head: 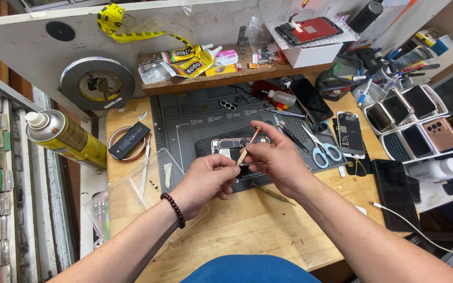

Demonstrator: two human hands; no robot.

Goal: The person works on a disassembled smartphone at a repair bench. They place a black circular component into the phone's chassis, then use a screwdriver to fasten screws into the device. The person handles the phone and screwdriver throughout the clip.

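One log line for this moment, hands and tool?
left hand: on screwdriver's lower end | right hand: holds screwdriver | under: opened phone on mat

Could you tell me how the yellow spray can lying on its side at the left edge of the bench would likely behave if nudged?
The yellow spray can with its white nozzle lies on its rounded side, so it would probably roll. It overhangs the wooden bench at the left edge, so a push might send it off. Its glossy metal body looks slippery.
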